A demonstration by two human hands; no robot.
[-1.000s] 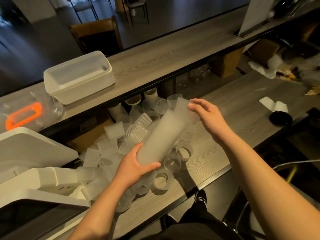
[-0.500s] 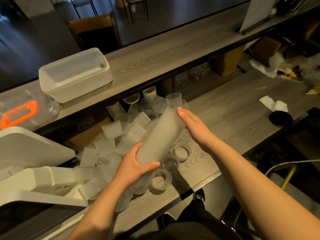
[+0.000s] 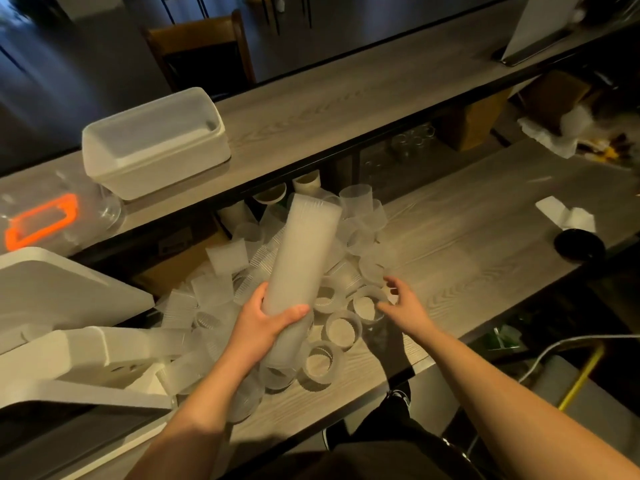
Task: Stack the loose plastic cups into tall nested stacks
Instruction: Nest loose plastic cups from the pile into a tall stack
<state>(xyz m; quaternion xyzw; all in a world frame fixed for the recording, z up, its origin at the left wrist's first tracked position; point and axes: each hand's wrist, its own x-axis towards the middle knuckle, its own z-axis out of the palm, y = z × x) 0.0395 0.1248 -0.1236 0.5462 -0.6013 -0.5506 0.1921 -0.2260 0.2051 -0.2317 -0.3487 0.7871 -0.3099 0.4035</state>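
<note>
1. Cups first: my left hand (image 3: 258, 327) is clenched round the lower end of the tall nested stack (image 3: 300, 258), thumb across the front and fingers wrapped behind, holding it above the counter with its open top tilted away toward the upper shelf.

2. A second ago my right hand (image 3: 403, 306) was up at the top rim of that stack, seating a cup; half a second ago its palm lay flat against the upper end. Now it is down low on the right, empty, fingers spread and slack, hovering just over an upright loose cup (image 3: 366, 304) at the near edge of the pile.

3. I read that as one cup added and pressed home, with the next pick under way (the stack also stands steeper than it did).

4. Plenty is left: the heap of loose cups (image 3: 242, 271) lies scattered over the lower counter (image 3: 485, 244), some upright, some on their sides, so I judge the task well short of done.

5. Further out sit a white tub (image 3: 156, 143) on the upper shelf (image 3: 346, 109), an orange-handled clear lid (image 3: 41, 221) at far left, and a black round object (image 3: 579, 244) beside folded white paper (image 3: 564, 214) on the right.

6. No brand, label or writing is readable anywhere; the picture is too dim and soft.
</note>
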